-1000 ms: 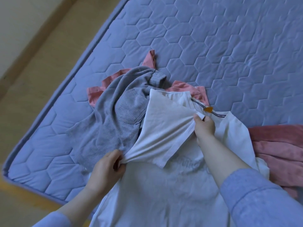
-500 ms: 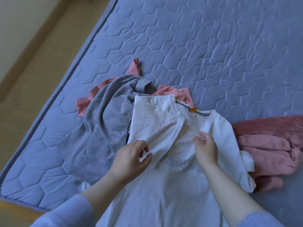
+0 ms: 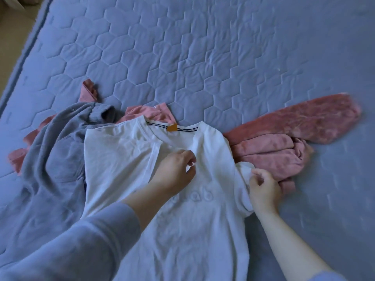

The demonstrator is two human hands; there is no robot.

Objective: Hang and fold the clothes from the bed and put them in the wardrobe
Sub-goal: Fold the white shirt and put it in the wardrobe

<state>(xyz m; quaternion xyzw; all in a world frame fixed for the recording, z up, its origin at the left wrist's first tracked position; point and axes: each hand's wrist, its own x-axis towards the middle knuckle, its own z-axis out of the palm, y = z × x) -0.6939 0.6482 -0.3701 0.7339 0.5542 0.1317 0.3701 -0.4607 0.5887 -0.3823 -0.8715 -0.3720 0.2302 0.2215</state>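
Mattress (image 3: 203, 57) holds white T-shirt (image 3: 182, 230), grey garment (image 3: 54, 159), pink fleece (image 3: 284, 138); right hand (image 3: 263, 189) grips sleeve (image 3: 242, 169).

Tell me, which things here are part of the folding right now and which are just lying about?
In use: white T-shirt, left hand on its chest, right hand gripping its sleeve.
Lying about: grey garment, thin pink garment under it, fuzzy pink garment, mattress.

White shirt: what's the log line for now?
step: folding white shirt | left hand: on shirt's middle | right hand: grips sleeve | place: bed
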